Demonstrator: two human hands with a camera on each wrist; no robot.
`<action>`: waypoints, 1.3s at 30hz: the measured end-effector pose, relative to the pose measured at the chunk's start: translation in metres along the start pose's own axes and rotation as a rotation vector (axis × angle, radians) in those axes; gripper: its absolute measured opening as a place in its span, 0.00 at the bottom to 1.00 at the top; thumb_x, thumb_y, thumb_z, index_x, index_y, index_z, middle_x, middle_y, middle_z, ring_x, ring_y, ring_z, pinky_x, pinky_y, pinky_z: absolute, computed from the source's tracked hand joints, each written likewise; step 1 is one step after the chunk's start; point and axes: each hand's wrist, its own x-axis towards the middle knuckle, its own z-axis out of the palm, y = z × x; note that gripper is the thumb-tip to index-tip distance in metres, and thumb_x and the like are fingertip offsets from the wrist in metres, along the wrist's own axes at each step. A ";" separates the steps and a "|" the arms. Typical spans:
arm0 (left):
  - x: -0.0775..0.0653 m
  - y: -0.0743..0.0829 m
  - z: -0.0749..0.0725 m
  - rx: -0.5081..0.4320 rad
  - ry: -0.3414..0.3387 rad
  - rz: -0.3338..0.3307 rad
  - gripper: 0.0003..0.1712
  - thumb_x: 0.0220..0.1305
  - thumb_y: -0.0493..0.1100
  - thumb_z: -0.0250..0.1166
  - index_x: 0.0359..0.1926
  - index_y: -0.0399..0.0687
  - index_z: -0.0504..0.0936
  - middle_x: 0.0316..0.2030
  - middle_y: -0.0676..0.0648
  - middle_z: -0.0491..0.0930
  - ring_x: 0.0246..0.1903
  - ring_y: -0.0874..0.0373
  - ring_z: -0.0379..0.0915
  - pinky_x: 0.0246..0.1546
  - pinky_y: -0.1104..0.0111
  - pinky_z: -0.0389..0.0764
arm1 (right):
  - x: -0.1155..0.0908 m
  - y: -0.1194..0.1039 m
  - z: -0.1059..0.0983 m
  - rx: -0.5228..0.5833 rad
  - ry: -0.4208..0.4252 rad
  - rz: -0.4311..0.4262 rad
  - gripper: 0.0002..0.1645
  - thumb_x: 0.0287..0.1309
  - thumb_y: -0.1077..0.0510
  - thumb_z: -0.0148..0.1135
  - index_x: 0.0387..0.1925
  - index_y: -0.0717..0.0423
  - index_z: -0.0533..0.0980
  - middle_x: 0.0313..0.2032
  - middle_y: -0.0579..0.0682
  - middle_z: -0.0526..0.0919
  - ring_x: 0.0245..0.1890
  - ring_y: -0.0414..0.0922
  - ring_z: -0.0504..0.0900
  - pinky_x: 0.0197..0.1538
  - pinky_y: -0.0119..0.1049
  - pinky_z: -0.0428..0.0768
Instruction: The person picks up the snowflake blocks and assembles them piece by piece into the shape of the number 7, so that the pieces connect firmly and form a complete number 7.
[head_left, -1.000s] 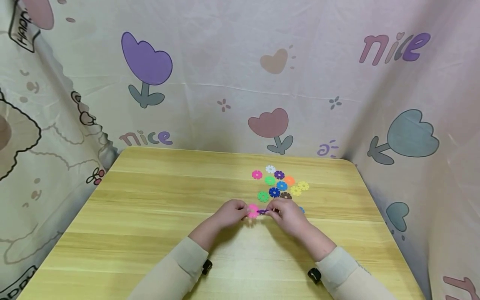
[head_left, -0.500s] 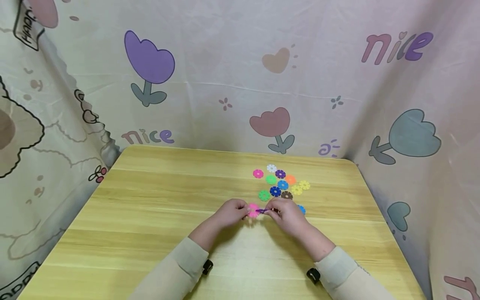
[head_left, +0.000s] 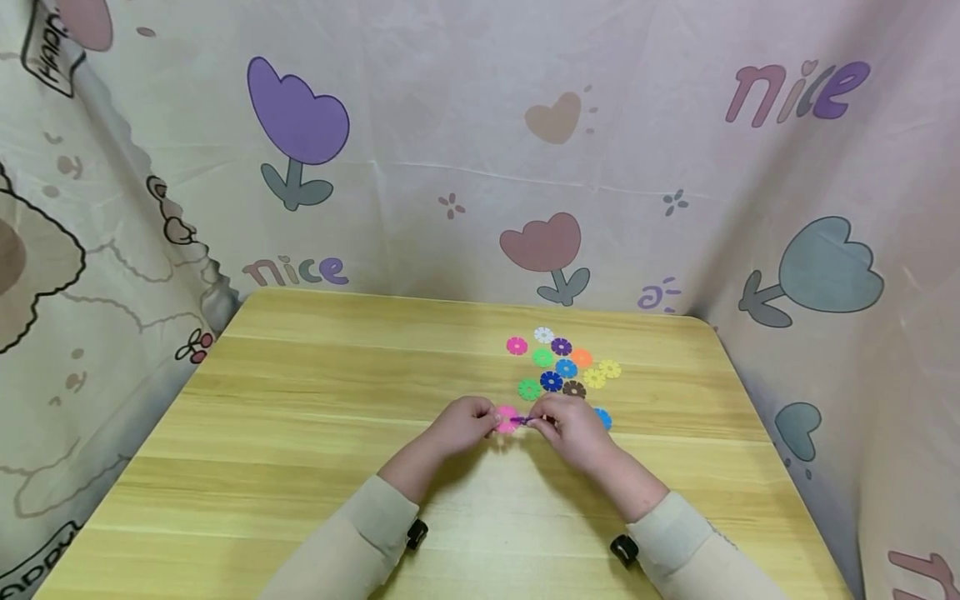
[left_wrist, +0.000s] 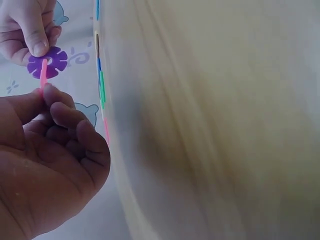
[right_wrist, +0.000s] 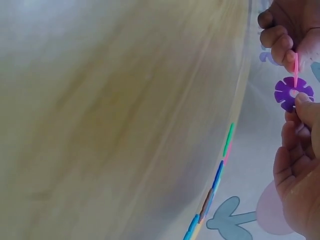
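Observation:
Thumb and fingers of my left hand [head_left: 460, 427] pinch a bright pink slotted plastic disc [head_left: 506, 418] by its left edge. My right hand [head_left: 576, 431] pinches a purple slotted disc [left_wrist: 60, 60], which appears edge-on in the head view. Both are held just above the table, and the two discs meet at right angles. In the left wrist view the pink disc [left_wrist: 43, 75] is edge-on and overlaps the purple one as far as its middle. From the right wrist view the purple disc [right_wrist: 285, 95] shows its notched face, partly covered by the right thumb.
Beyond the hands, several loose slotted discs lie on the wooden table [head_left: 337, 417], among them a green disc [head_left: 529, 389], a dark blue disc [head_left: 551, 381] and a brown disc [head_left: 573, 389]. A blue disc [head_left: 603, 418] is partly behind the right hand. A printed curtain [head_left: 420, 125] hangs behind.
The purple disc has shifted slightly left, overlapping the pink disc a little more. Both hands keep their pinch. The whole head view has shifted slightly.

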 end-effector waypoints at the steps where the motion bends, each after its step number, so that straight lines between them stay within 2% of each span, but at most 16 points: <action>1: 0.000 0.000 0.000 0.035 0.014 0.009 0.19 0.80 0.43 0.60 0.28 0.39 0.80 0.23 0.53 0.74 0.22 0.60 0.63 0.28 0.67 0.68 | 0.001 -0.001 -0.001 -0.006 -0.001 0.003 0.04 0.62 0.65 0.75 0.34 0.54 0.86 0.38 0.47 0.89 0.39 0.45 0.88 0.46 0.40 0.87; 4: 0.000 0.004 0.000 0.153 0.098 0.025 0.11 0.77 0.46 0.65 0.36 0.45 0.85 0.30 0.52 0.79 0.30 0.58 0.72 0.34 0.63 0.76 | 0.002 -0.004 -0.001 -0.041 -0.010 0.034 0.04 0.62 0.64 0.75 0.34 0.53 0.86 0.37 0.45 0.88 0.38 0.44 0.87 0.45 0.40 0.87; 6: -0.001 0.007 0.003 0.241 0.163 0.062 0.07 0.73 0.46 0.69 0.42 0.48 0.87 0.38 0.52 0.81 0.35 0.57 0.76 0.38 0.62 0.79 | 0.003 -0.005 -0.002 -0.058 -0.024 0.067 0.03 0.62 0.63 0.75 0.34 0.53 0.86 0.36 0.45 0.88 0.37 0.43 0.86 0.44 0.39 0.87; 8: -0.002 0.010 0.006 0.315 0.207 0.103 0.10 0.70 0.46 0.73 0.48 0.50 0.89 0.44 0.51 0.81 0.39 0.56 0.78 0.40 0.62 0.81 | 0.003 -0.006 -0.001 -0.071 -0.034 0.089 0.03 0.63 0.62 0.75 0.34 0.52 0.86 0.36 0.44 0.88 0.36 0.42 0.85 0.43 0.38 0.86; 12: -0.003 0.019 0.008 0.444 0.224 0.241 0.07 0.66 0.45 0.77 0.43 0.51 0.93 0.39 0.53 0.81 0.33 0.60 0.75 0.35 0.67 0.79 | 0.004 -0.007 0.000 -0.070 -0.027 0.088 0.03 0.62 0.62 0.75 0.34 0.51 0.87 0.35 0.42 0.87 0.35 0.40 0.84 0.42 0.35 0.85; 16: -0.004 0.021 0.012 0.520 0.227 0.315 0.05 0.66 0.46 0.77 0.38 0.52 0.94 0.34 0.56 0.82 0.30 0.63 0.74 0.35 0.68 0.77 | 0.002 -0.009 0.002 -0.035 -0.010 0.050 0.04 0.62 0.63 0.75 0.34 0.52 0.87 0.35 0.42 0.87 0.34 0.39 0.84 0.39 0.33 0.85; 23: -0.007 0.017 0.017 0.563 0.238 0.337 0.05 0.67 0.48 0.76 0.35 0.54 0.94 0.33 0.60 0.84 0.35 0.62 0.81 0.42 0.63 0.81 | -0.002 -0.014 0.006 -0.012 -0.016 0.023 0.05 0.61 0.65 0.76 0.33 0.53 0.87 0.34 0.43 0.87 0.32 0.37 0.83 0.36 0.30 0.84; 28: -0.010 0.014 0.016 0.577 0.267 0.345 0.04 0.67 0.46 0.75 0.34 0.55 0.93 0.33 0.59 0.84 0.36 0.60 0.82 0.42 0.59 0.79 | -0.001 -0.014 0.007 -0.022 -0.026 0.025 0.04 0.61 0.63 0.77 0.34 0.53 0.87 0.34 0.43 0.87 0.32 0.36 0.82 0.36 0.30 0.83; 32: -0.011 0.012 0.013 0.590 0.290 0.338 0.02 0.66 0.43 0.76 0.34 0.56 0.92 0.35 0.58 0.86 0.37 0.59 0.84 0.44 0.57 0.81 | -0.003 -0.012 0.003 -0.077 -0.029 0.041 0.05 0.59 0.61 0.79 0.34 0.53 0.86 0.35 0.43 0.87 0.31 0.37 0.81 0.35 0.30 0.83; 39: -0.011 0.013 0.011 0.587 0.287 0.302 0.03 0.67 0.44 0.76 0.34 0.57 0.92 0.35 0.58 0.85 0.37 0.59 0.83 0.46 0.57 0.81 | -0.006 0.001 -0.009 -0.202 0.040 0.113 0.08 0.55 0.60 0.82 0.34 0.55 0.87 0.35 0.45 0.87 0.31 0.41 0.83 0.37 0.37 0.84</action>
